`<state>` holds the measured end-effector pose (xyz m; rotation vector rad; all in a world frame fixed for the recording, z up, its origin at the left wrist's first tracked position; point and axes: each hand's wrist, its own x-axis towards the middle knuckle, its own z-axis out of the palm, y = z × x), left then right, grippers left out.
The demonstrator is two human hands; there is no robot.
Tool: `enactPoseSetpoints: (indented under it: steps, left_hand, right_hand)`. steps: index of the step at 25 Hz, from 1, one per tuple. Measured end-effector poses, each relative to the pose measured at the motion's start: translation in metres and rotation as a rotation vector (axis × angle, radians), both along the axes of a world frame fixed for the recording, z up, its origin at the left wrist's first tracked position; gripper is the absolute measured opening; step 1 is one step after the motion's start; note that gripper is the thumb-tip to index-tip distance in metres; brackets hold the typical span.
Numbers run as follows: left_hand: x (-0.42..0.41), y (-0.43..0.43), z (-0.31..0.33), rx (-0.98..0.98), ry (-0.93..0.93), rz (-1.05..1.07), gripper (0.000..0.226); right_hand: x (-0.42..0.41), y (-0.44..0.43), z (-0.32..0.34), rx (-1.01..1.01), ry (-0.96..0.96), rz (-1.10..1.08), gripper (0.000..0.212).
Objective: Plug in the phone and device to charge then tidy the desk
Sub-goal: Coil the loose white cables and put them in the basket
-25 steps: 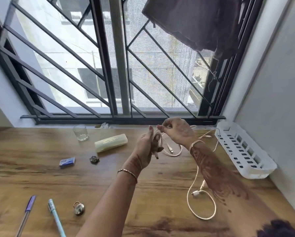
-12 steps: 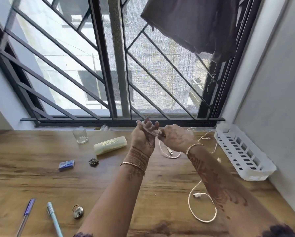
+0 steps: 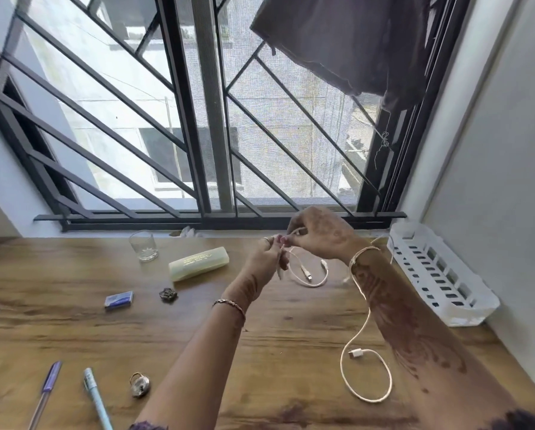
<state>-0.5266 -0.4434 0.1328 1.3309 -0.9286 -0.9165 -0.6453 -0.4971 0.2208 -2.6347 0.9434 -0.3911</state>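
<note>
Left hand (image 3: 264, 259) and right hand (image 3: 319, 234) both pinch a white cable (image 3: 365, 324) above the desk (image 3: 73, 330) (one lead or two, unclear); its tail runs toward the near edge, plug (image 3: 354, 353) pointing left; two pens (image 3: 47, 389) near-left; one tray (image 3: 465, 315).

Home room: wooden desk (image 3: 73, 330) beneath barred window (image 3: 179, 119).
</note>
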Motion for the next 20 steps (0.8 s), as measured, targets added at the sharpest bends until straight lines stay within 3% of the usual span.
enactPoseSetpoints:
  steps: [4, 9, 12, 14, 16, 20]
  left_hand:
    - [-0.004, 0.013, 0.003, 0.033, 0.094, -0.091, 0.066]
    - [-0.009, 0.021, 0.013, 0.01, 0.452, -0.086, 0.058]
    - [-0.005, 0.014, 0.01, -0.117, 0.739, -0.04, 0.053]
    - [-0.004, 0.01, 0.008, -0.169, 0.826, -0.013, 0.048]
    - [-0.001, 0.008, 0.008, -0.207, 0.857, 0.051, 0.044]
    - [0.008, 0.004, 0.003, -0.199, 0.785, 0.169, 0.037]
  right_hand:
    - [-0.002, -0.012, -0.008, 0.093, -0.167, -0.008, 0.02]
    - [0.001, -0.011, -0.039, 0.281, -0.387, -0.132, 0.014]
    - [0.002, -0.005, -0.059, 0.325, -0.294, -0.144, 0.014]
    - [0.004, 0.002, -0.069, 0.353, -0.188, -0.128, 0.023]
    - [0.005, 0.008, -0.074, 0.357, -0.074, -0.099, 0.03]
    - [0.004, 0.024, -0.075, 0.444, 0.051, 0.026, 0.019]
